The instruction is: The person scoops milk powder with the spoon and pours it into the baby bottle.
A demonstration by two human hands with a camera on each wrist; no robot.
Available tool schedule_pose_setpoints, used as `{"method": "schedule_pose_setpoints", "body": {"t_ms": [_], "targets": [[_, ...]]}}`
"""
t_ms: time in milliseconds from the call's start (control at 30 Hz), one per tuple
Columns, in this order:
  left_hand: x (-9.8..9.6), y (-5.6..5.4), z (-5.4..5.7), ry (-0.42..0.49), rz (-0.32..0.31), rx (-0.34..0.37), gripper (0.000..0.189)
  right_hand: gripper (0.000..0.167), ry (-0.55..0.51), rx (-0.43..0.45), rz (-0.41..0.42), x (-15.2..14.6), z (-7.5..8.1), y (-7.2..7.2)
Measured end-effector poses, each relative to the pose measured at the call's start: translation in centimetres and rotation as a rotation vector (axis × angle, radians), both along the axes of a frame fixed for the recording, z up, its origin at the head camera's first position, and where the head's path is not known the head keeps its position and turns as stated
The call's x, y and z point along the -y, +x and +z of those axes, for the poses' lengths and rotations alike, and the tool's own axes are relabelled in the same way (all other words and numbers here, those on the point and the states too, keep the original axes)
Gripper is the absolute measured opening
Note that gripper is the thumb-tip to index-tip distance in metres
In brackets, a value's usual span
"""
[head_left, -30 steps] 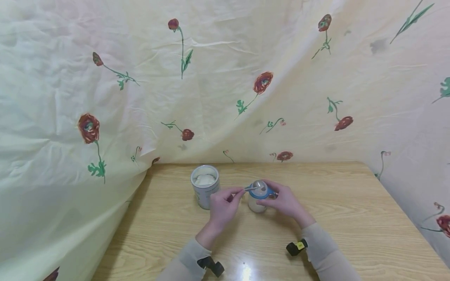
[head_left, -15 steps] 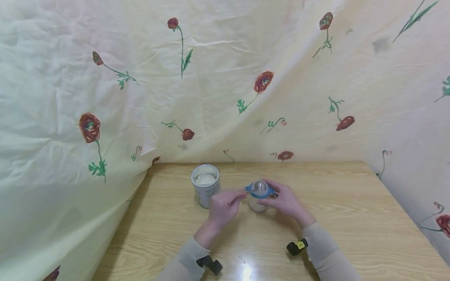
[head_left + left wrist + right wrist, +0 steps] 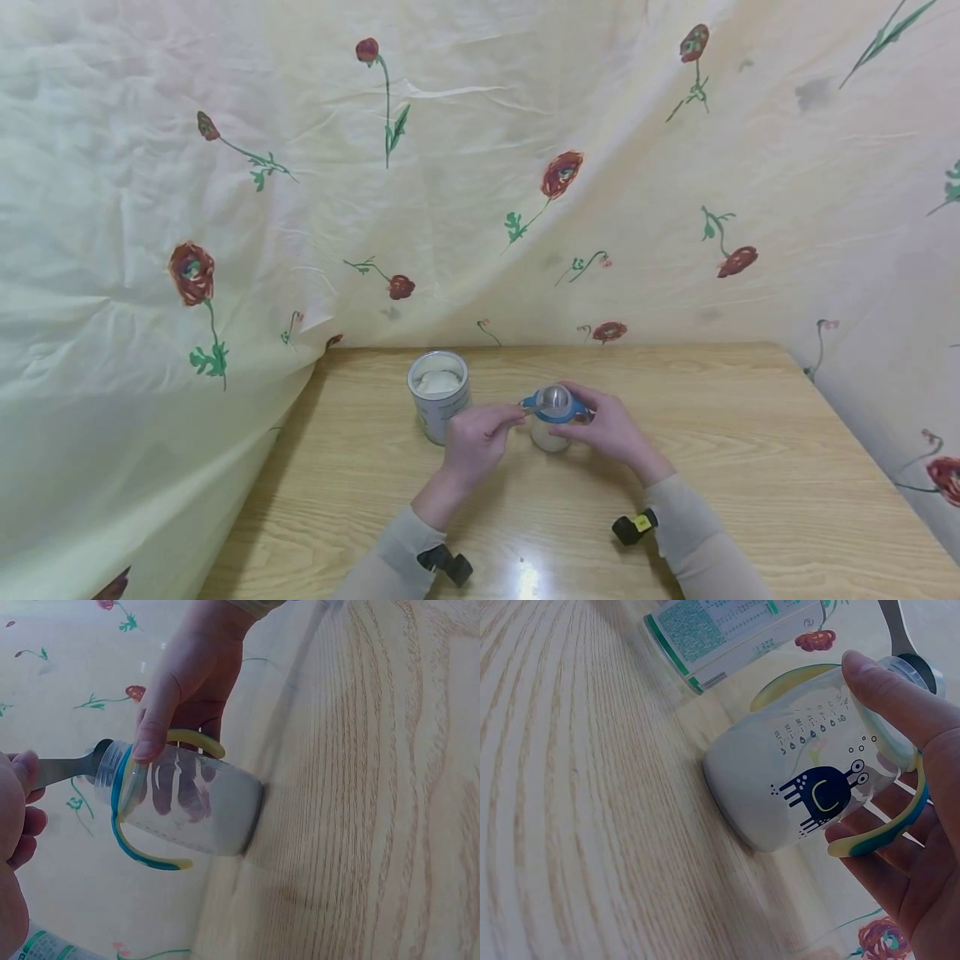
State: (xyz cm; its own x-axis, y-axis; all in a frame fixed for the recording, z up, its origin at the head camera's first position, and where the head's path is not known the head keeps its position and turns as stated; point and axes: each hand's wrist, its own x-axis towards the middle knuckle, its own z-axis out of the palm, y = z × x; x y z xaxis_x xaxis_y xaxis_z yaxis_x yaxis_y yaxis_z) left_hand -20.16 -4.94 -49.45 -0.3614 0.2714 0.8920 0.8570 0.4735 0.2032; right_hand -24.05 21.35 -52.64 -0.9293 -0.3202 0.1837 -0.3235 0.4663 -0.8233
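Observation:
My left hand [image 3: 474, 440] pinches the handle of a metal spoon [image 3: 64, 771]. The spoon's bowl lies over the open mouth of a baby bottle [image 3: 780, 787], with its rounded back upward in the head view. Clear-walled and standing on the table, the bottle has a blue-and-yellow two-handled collar, a printed dark creature and a measuring scale. White contents fill its lower part; whether powder or liquid I cannot tell. My right hand [image 3: 606, 427] grips the bottle near its collar, thumb on one side and fingers on the other.
Left of the bottle stands an open tin [image 3: 440, 412] with white powder inside, close to my left hand. The wooden table [image 3: 712, 433] ends at a flower-patterned cloth [image 3: 450, 208] hanging behind and at the sides. Both wrists wear black camera mounts.
My left hand has rolled over, turning the spoon so that its bowl's back faces up over the bottle mouth. My right hand and the bottle have stayed in place.

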Motion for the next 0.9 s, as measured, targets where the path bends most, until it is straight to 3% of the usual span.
{"method": "schedule_pose_setpoints", "body": {"t_ms": [300, 600, 900], "targets": [[0.09, -0.11, 0.1, 0.047, -0.036, 0.031, 0.011, 0.088, 0.015, 0.022, -0.012, 0.01, 0.05, 0.07], [-0.1, 0.48, 0.2, 0.174, -0.027, 0.292, 0.004, 0.087, 0.007, 0.012, -0.015, 0.13, 0.31, 0.23], [-0.19, 0.45, -0.05, 0.184, -0.002, 0.332, 0.004, 0.087, 0.016, 0.013, -0.011, 0.12, 0.29, 0.22]]}}
